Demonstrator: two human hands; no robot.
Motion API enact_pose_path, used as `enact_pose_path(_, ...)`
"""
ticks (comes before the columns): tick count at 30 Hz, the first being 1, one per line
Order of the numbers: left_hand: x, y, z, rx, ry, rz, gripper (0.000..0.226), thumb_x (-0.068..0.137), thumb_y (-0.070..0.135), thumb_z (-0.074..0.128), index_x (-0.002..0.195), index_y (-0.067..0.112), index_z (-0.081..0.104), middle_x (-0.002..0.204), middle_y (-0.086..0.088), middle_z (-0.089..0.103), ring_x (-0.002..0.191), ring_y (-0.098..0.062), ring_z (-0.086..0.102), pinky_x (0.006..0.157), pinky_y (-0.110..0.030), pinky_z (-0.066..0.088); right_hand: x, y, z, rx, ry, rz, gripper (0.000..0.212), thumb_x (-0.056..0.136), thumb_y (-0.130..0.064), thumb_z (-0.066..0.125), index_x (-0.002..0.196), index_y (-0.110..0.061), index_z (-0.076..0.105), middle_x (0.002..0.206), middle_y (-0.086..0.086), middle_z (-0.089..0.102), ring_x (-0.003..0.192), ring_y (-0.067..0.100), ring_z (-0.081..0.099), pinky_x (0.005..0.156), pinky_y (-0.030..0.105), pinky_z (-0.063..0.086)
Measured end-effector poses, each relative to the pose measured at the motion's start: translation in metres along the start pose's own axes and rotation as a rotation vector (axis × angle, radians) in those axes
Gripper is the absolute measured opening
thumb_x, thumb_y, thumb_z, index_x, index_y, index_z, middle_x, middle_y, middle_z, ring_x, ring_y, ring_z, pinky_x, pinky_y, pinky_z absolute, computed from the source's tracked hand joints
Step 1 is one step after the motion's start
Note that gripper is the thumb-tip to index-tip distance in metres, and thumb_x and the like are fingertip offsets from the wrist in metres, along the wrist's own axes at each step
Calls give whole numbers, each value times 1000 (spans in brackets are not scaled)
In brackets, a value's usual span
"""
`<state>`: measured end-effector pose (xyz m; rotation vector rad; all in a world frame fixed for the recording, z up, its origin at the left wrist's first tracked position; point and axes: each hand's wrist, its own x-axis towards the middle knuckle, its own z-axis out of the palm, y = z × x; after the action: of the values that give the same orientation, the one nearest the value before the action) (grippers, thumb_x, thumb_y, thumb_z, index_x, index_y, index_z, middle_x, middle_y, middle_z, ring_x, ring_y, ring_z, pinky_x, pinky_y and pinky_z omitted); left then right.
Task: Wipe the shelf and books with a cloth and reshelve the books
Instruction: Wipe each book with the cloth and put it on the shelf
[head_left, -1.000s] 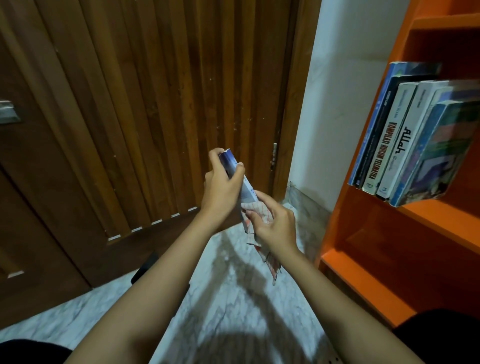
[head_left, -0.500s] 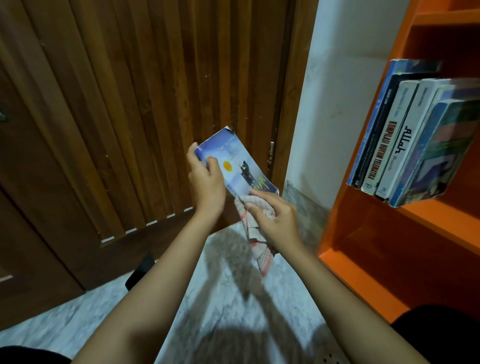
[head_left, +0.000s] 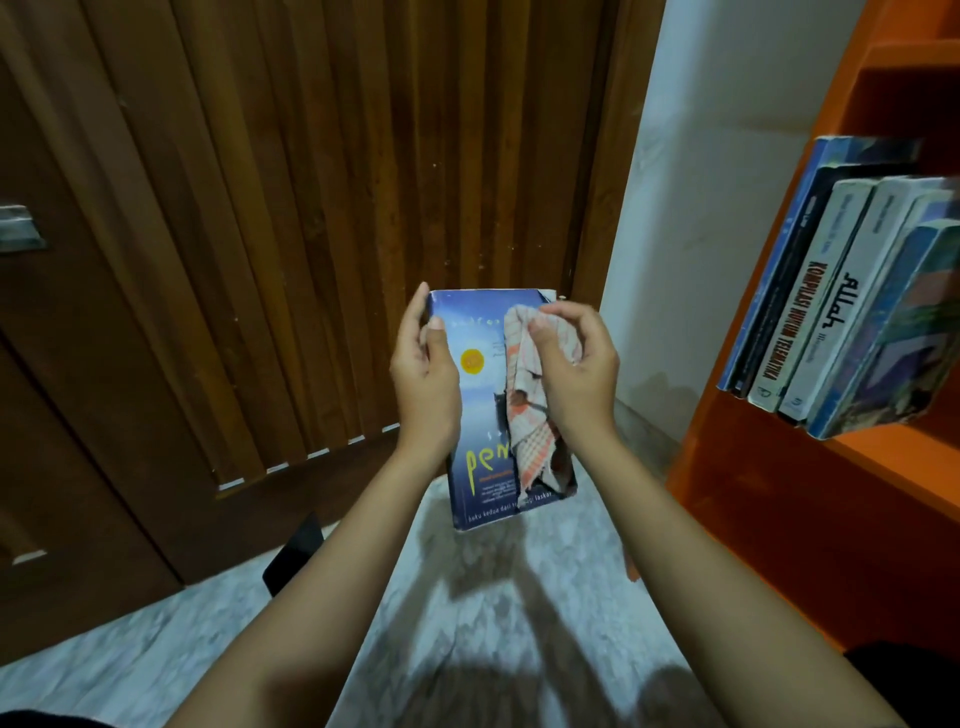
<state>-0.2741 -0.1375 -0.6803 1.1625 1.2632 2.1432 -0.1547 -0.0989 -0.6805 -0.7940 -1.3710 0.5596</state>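
The right hand (head_left: 574, 371) is curled around a bunched checked cloth (head_left: 530, 405), orange and white, thumb and fingers pinching its upper part against the front cover of a blue paperback book (head_left: 480, 415). The loose end of the cloth hangs down over the cover's right half, below the hand. Just to the left, the left hand (head_left: 423, 374) grips the book by its left edge, thumb laid on the cover and fingers wrapped behind, holding it upright with the cover facing the person. A yellow sun on the cover shows between the two hands. Beneath the hands lies a pale marble floor (head_left: 467, 623). Behind them stands a brown slatted wooden door (head_left: 311, 208). Off to the right of the right hand, an orange bookshelf (head_left: 753, 467) carries a row of books (head_left: 841, 312) leaning leftwards.
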Motion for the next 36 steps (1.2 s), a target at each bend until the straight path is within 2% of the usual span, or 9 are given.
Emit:
enact_pose_path(5,-9,6,4,-13,-79,27,38,100,11,41,138,8,42,139,-6,50,124,-12,51,101,-28,46,11,-23,18,-18,-30,-200,10,85,-14,67,95,-11,70,93,6,62,87,4,58,77,15,45)
enact_pose_path(9,-12,10,3,-58,-138,-9,41,99,9,41,140,5,38,124,5,54,104,5,59,84,-14,49,13,-27,24,-26,-134,-310,17,85,-8,67,102,-6,71,90,7,56,84,8,56,74,14,47)
enact_pose_path(14,-13,7,-1,-36,-123,-8,39,99,11,43,138,7,43,135,-6,54,121,-14,55,96,-25,49,12,-22,24,-62,-152,-378,20,84,-10,68,104,-9,72,89,1,52,82,7,53,69,20,51)
enact_pose_path(17,-16,6,-2,-19,-116,18,39,99,13,44,138,8,43,136,-2,52,125,-12,51,102,-31,46,11,-23,23,-91,-163,-405,22,83,-13,70,104,-10,72,88,-3,49,80,1,49,67,12,44)
enact_pose_path(22,-20,8,-1,-16,-99,61,39,99,12,43,137,9,43,133,2,52,126,-11,50,104,-32,44,11,-27,23,-141,-163,-480,20,84,-18,69,103,-15,73,87,6,54,77,10,51,59,25,48)
enact_pose_path(25,-21,12,0,-28,-82,73,38,99,11,43,137,8,43,134,-3,53,124,-12,52,102,-31,46,10,-27,24,-167,-94,-488,18,85,-16,69,102,-14,73,87,0,51,75,8,50,57,25,49)
enact_pose_path(29,-23,14,3,-34,-56,85,37,98,5,43,136,2,43,120,10,57,103,11,58,82,-11,49,8,-20,21,-139,47,-389,17,84,-13,68,100,-12,74,86,-1,48,75,-1,47,61,19,46)
enact_pose_path(32,-26,15,3,-52,-47,76,37,99,4,42,135,2,44,117,10,59,94,13,60,73,-8,47,11,-7,15,-122,143,-251,17,84,-12,68,99,-11,74,84,1,48,74,4,48,66,15,43)
enact_pose_path(36,-25,16,5,-58,-34,51,35,98,6,44,133,8,47,128,0,57,107,8,57,84,-12,46,16,13,2,-86,233,87,15,84,-16,68,98,-18,75,91,7,62,78,2,56,71,5,41)
